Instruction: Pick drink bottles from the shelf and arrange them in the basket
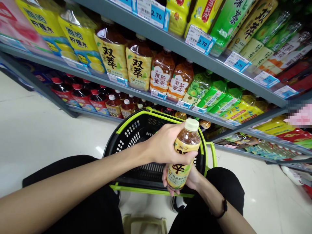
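Note:
Both my hands are on a tea bottle [184, 143] with a pale cap and a yellow label, tilted slightly to the right over a shopping basket. My left hand [168, 143] wraps round its upper part, thumb across the label. Behind and under its lower part, my right hand [191, 177] supports it, with fingertips showing at the bottle's left side; a dark band circles that wrist. The black shopping basket [117, 174] with lime-green rim and handles stands between my knees. Its visible inside shows slotted walls; the part behind my hands is hidden.
Grey shelves [109, 79] full of bottled drinks run across the front, with blue price tags [156, 13] on their edges. Red-capped bottles [78, 94] stand on the bottom shelf. A small stool [145, 219] shows below the basket on the pale tiled floor [36, 130].

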A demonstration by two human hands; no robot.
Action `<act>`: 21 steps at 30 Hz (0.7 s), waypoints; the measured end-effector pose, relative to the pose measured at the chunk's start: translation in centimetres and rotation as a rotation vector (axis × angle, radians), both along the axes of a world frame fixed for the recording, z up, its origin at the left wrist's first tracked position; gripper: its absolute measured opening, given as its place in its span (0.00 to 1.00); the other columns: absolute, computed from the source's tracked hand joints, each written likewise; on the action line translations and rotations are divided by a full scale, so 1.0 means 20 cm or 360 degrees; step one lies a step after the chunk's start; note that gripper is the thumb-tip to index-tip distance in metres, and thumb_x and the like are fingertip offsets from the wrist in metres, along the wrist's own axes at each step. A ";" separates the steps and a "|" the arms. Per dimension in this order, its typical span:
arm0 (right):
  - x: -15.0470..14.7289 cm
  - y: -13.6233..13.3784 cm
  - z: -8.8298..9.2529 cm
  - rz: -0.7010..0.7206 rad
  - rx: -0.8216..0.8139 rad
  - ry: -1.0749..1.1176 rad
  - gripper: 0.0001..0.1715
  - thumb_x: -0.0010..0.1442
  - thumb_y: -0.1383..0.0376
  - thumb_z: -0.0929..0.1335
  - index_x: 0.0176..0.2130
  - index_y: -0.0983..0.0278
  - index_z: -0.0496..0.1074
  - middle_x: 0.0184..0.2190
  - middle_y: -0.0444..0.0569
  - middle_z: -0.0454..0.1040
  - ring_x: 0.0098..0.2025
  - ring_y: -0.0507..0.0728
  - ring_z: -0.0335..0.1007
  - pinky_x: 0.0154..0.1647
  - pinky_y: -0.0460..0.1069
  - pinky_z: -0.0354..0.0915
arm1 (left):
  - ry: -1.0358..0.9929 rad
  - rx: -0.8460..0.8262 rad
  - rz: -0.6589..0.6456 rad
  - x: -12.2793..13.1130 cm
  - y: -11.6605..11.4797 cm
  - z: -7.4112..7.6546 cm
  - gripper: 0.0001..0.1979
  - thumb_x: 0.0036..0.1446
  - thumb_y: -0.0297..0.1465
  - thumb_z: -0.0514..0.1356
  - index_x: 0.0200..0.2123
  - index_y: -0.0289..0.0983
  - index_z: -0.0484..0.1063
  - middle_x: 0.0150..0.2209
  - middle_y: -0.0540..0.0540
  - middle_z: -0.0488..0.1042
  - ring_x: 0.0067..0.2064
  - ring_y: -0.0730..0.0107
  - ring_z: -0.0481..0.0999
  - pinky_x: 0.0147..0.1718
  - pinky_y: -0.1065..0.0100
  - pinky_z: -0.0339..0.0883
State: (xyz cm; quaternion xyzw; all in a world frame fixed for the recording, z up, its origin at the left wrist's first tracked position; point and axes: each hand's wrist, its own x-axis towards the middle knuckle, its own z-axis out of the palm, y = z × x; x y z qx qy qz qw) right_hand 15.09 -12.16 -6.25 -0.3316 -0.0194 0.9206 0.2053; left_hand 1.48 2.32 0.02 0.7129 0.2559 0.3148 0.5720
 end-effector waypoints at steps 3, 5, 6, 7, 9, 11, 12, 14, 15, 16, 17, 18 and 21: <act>0.00 0.00 0.01 0.0008 0.0032 -0.0006 0.56 0.59 0.26 0.51 0.33 0.73 0.74 0.26 0.58 0.74 0.19 0.59 0.71 0.12 0.47 0.59 | -0.0010 -0.0001 -0.0004 0.00 0.00 0.00 0.14 0.49 0.34 0.66 0.38 0.34 0.72 0.37 0.46 0.80 0.33 0.67 0.80 0.36 0.68 0.75; 0.00 0.01 0.02 0.0018 0.0046 -0.0013 0.55 0.59 0.27 0.52 0.34 0.73 0.73 0.26 0.58 0.74 0.19 0.58 0.71 0.12 0.47 0.59 | -0.0016 0.0005 0.0002 0.00 0.00 0.00 0.14 0.49 0.34 0.66 0.39 0.34 0.72 0.37 0.46 0.80 0.33 0.67 0.80 0.36 0.68 0.75; 0.00 0.01 0.02 0.0020 0.0045 -0.0017 0.54 0.59 0.27 0.53 0.34 0.73 0.73 0.26 0.58 0.74 0.19 0.58 0.71 0.12 0.47 0.59 | -0.0019 0.0012 0.0006 0.00 0.00 0.00 0.14 0.48 0.34 0.66 0.39 0.34 0.72 0.37 0.46 0.80 0.33 0.67 0.80 0.36 0.68 0.75; 0.00 0.01 0.02 0.0018 0.0041 -0.0020 0.53 0.59 0.27 0.54 0.34 0.73 0.73 0.26 0.58 0.74 0.20 0.58 0.71 0.12 0.47 0.59 | -0.0022 0.0019 0.0009 0.00 0.00 0.00 0.14 0.48 0.34 0.66 0.38 0.34 0.72 0.37 0.46 0.80 0.33 0.67 0.80 0.36 0.68 0.75; 0.00 0.01 0.02 0.0007 0.0040 -0.0014 0.52 0.58 0.28 0.56 0.34 0.74 0.73 0.26 0.58 0.74 0.20 0.59 0.72 0.12 0.47 0.59 | -0.0021 0.0024 0.0014 0.00 0.00 -0.01 0.14 0.48 0.34 0.66 0.38 0.34 0.72 0.36 0.46 0.80 0.33 0.67 0.80 0.36 0.68 0.75; 0.00 0.01 0.01 -0.0008 0.0052 0.0004 0.52 0.58 0.28 0.56 0.34 0.74 0.73 0.26 0.58 0.74 0.19 0.59 0.71 0.11 0.47 0.59 | -0.0022 0.0018 0.0018 0.00 0.00 -0.01 0.14 0.48 0.34 0.66 0.38 0.34 0.72 0.36 0.46 0.80 0.33 0.67 0.80 0.35 0.69 0.75; 0.00 0.01 0.01 -0.0013 0.0056 0.0008 0.53 0.58 0.28 0.55 0.34 0.74 0.73 0.26 0.58 0.74 0.18 0.58 0.70 0.11 0.47 0.59 | -0.0020 0.0015 0.0017 0.00 0.00 -0.01 0.14 0.48 0.34 0.66 0.38 0.34 0.72 0.37 0.46 0.80 0.33 0.67 0.80 0.36 0.69 0.75; 0.00 0.01 0.01 -0.0013 0.0050 0.0005 0.54 0.58 0.27 0.55 0.34 0.74 0.73 0.26 0.58 0.74 0.18 0.58 0.70 0.11 0.47 0.59 | -0.0018 0.0015 0.0021 0.00 0.00 -0.01 0.14 0.48 0.34 0.66 0.38 0.33 0.73 0.37 0.45 0.81 0.33 0.68 0.80 0.36 0.69 0.75; 0.00 0.01 0.02 -0.0010 0.0041 0.0003 0.54 0.58 0.27 0.55 0.34 0.74 0.74 0.26 0.58 0.74 0.18 0.58 0.70 0.11 0.47 0.59 | -0.0019 0.0017 0.0023 0.00 0.00 -0.01 0.14 0.48 0.33 0.66 0.38 0.33 0.73 0.37 0.45 0.81 0.33 0.68 0.80 0.36 0.69 0.75; 0.00 0.01 0.02 -0.0008 0.0034 0.0002 0.53 0.57 0.27 0.55 0.34 0.74 0.74 0.26 0.58 0.74 0.18 0.57 0.69 0.11 0.47 0.59 | -0.0021 0.0021 0.0023 0.00 0.00 -0.01 0.14 0.48 0.33 0.66 0.38 0.33 0.73 0.37 0.45 0.81 0.33 0.68 0.80 0.36 0.69 0.75; 0.00 0.01 0.02 -0.0008 0.0034 0.0005 0.52 0.57 0.27 0.56 0.34 0.73 0.73 0.26 0.57 0.73 0.17 0.57 0.69 0.11 0.47 0.58 | -0.0024 0.0023 0.0020 0.00 0.00 -0.01 0.14 0.48 0.33 0.65 0.38 0.32 0.73 0.37 0.45 0.81 0.33 0.68 0.80 0.36 0.69 0.75; 0.00 0.01 0.02 -0.0008 0.0035 0.0009 0.51 0.57 0.28 0.57 0.34 0.73 0.73 0.26 0.57 0.73 0.17 0.57 0.69 0.11 0.47 0.58 | -0.0024 0.0024 0.0014 0.00 0.00 -0.01 0.14 0.49 0.33 0.65 0.38 0.32 0.73 0.36 0.45 0.81 0.33 0.68 0.80 0.36 0.69 0.75; 0.00 0.02 0.02 -0.0003 0.0035 0.0012 0.50 0.57 0.29 0.58 0.34 0.73 0.73 0.26 0.57 0.73 0.17 0.56 0.69 0.11 0.46 0.59 | -0.0027 0.0030 0.0008 0.00 0.00 0.00 0.15 0.49 0.33 0.66 0.39 0.32 0.73 0.36 0.45 0.80 0.33 0.68 0.80 0.36 0.69 0.75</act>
